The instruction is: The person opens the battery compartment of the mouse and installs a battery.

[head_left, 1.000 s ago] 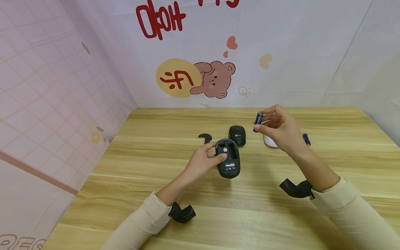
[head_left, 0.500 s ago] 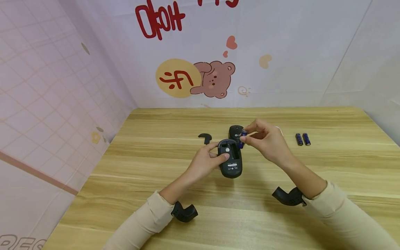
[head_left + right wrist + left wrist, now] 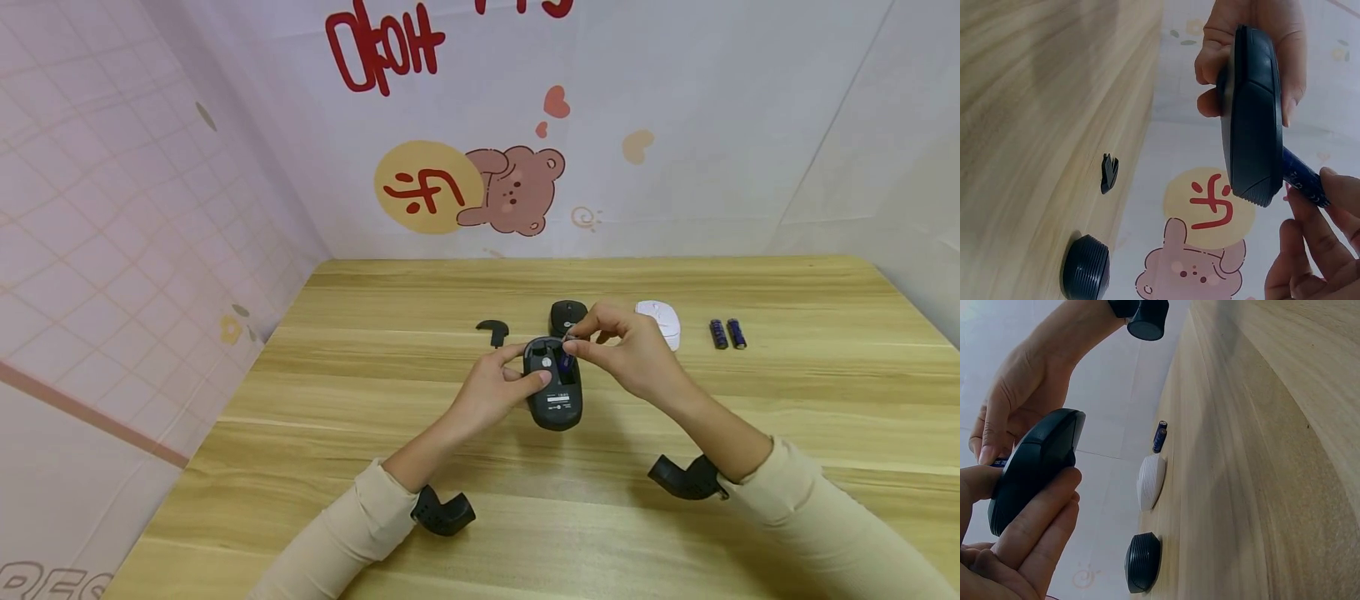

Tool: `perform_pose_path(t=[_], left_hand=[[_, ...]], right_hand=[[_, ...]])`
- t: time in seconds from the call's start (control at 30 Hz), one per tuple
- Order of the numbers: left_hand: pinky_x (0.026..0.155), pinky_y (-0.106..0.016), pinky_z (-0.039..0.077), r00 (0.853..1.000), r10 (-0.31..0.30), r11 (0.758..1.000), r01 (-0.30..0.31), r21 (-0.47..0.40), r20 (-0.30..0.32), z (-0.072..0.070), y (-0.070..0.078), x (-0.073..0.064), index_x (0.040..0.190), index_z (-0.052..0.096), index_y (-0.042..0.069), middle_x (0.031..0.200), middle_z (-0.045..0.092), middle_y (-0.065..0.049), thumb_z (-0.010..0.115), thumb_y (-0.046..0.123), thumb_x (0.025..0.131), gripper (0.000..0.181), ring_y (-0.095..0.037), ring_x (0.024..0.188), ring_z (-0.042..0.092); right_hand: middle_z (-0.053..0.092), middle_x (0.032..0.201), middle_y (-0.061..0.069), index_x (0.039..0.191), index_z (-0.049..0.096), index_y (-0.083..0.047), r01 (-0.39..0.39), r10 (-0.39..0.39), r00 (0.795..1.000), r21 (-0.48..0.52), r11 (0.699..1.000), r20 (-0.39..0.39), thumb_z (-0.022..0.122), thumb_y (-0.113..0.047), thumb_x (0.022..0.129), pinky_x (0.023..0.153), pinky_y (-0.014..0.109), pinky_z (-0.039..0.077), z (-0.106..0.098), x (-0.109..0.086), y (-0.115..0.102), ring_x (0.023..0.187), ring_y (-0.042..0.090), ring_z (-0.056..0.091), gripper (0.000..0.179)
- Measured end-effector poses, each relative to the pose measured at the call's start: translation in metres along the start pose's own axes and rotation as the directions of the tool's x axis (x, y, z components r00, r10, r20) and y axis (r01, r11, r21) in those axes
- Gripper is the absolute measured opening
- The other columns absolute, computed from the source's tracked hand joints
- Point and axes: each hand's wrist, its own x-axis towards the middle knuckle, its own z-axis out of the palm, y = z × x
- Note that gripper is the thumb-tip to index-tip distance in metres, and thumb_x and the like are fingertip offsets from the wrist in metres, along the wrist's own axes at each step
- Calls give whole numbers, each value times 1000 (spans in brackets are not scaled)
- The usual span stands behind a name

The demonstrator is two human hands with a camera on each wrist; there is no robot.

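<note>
My left hand grips a black computer mouse above the table, its underside and battery slot turned up toward me. The thumb lies on the underside, and the fingers go round the far side. Between thumb and fingertips my right hand pinches one end of a blue battery. The battery's other end dips at a slant into the slot. In the right wrist view that battery sticks out from the mouse at an angle. A black battery cover lies on the table left of the mouse.
Behind the hands, a second black mouse stands on the wooden table, partly hidden. A white mouse is to its right. Farther right, two blue batteries lie side by side. A printed cloth hangs behind the table.
My right hand has moved left and down from above the white mouse, bringing the battery into the slot. The left hand with its mouse has shifted slightly right.
</note>
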Motion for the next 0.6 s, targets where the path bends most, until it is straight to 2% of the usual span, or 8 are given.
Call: perform_pose_path(t=[0.23, 0.33, 0.47, 0.6], left_hand=[[71, -37, 52, 1000, -7, 1000, 7, 28, -8, -2, 2, 0, 137, 41, 2, 84, 69, -15, 63, 19, 89, 56, -20, 72, 68], [74, -41, 51, 1000, -8, 1000, 8, 26, -11, -3, 16, -7, 136, 40, -3, 85, 68, -18, 61, 14, 90, 54, -23, 73, 68], [78, -45, 50, 1000, 3, 1000, -3, 17, -6, -4, 33, -17, 135, 38, -8, 85, 68, -21, 59, 10, 90, 53, -25, 73, 68], [77, -41, 51, 1000, 6, 1000, -6, 10, -1, -5, 34, -18, 135, 38, -7, 85, 68, -21, 59, 10, 90, 53, -25, 73, 68]], right_hand=[[65, 81, -2, 79, 69, -10, -7, 8, 999, -22, 1000, 48, 73, -8, 79, 75, 40, 43, 3, -2, -1, 81, 20, 57, 5], [64, 80, -1, 79, 69, -10, -2, 3, 999, -17, 1000, 47, 74, -5, 78, 75, 41, 43, 5, -3, -1, 83, 25, 57, 7], [64, 83, 0, 80, 69, -10, 0, 1, 999, -17, 1000, 41, 74, -4, 77, 75, 41, 42, 7, -4, -2, 84, 25, 55, 9], [65, 92, 3, 82, 69, -9, 7, -7, 999, 4, 1000, 41, 72, -3, 79, 74, 41, 44, 7, -3, -2, 87, 20, 54, 8]])
